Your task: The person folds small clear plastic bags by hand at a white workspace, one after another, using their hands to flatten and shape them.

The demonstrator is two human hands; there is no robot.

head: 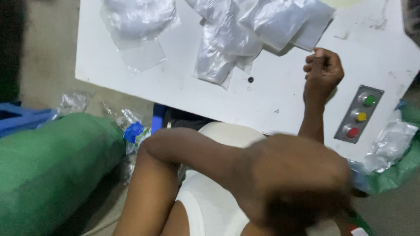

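On the white table [183, 87], just left of the 3-button panel [358, 114]: right hand [323, 69] curled shut, empty, touching clear plastic bags [245, 30] heaped beyond, within reach. Left hand [288, 175] blurred near the lap; grip impossible to tell.

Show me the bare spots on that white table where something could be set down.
Free: the white table between the clear bags and its near edge, left of the right hand. Crowded: the far edge under bags, and the button panel at right.
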